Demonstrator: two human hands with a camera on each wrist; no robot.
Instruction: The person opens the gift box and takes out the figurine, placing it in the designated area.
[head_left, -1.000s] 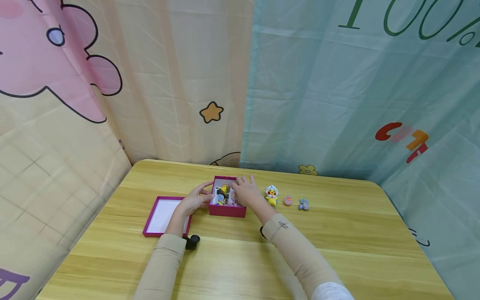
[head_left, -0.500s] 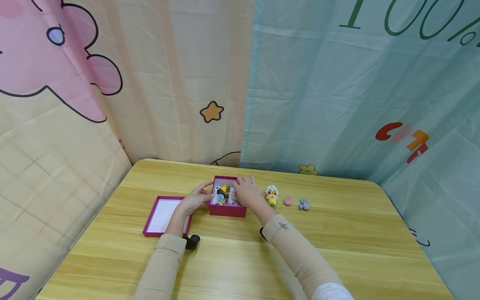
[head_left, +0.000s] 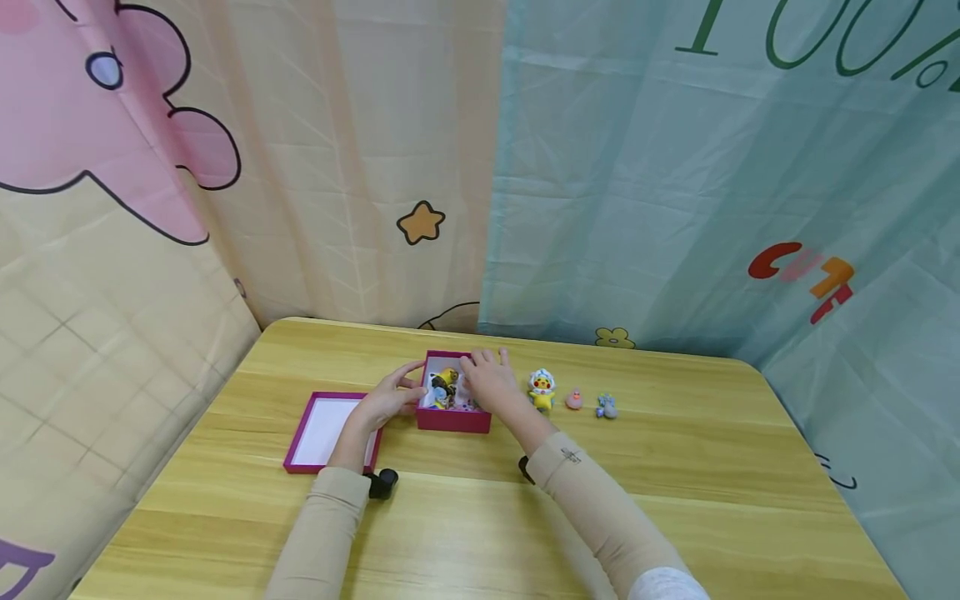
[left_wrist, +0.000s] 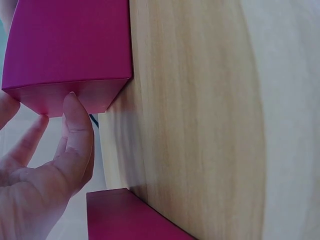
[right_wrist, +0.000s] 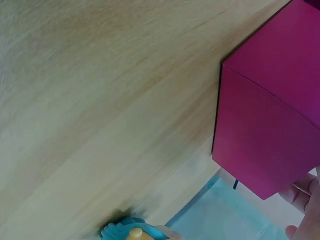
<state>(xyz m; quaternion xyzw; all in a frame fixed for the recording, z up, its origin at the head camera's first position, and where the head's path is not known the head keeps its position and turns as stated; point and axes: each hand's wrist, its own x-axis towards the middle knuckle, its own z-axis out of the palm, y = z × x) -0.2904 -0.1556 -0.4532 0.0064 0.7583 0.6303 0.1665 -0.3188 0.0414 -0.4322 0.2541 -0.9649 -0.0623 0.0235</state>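
A magenta open-topped box (head_left: 453, 421) stands at the middle back of the table, with several small figurines (head_left: 444, 387) inside. The fingertips of my left hand (head_left: 386, 404) rest against its left wall; in the left wrist view that hand (left_wrist: 40, 190) has its fingers spread at the box side (left_wrist: 70, 45). My right hand (head_left: 495, 387) reaches over the right rim into the box. The right wrist view shows only part of this hand (right_wrist: 307, 212) at the edge of the box wall (right_wrist: 265, 130). Cannot tell whether its fingers hold a figurine.
The box's white-lined lid (head_left: 322, 429) lies left of the box, partly under the left forearm. To the right stand a yellow Pikachu figurine (head_left: 542, 390), a small pink duck (head_left: 573, 400) and a grey-blue figurine (head_left: 607, 407). A curtain (head_left: 615, 183) hangs behind the table (head_left: 675, 467).
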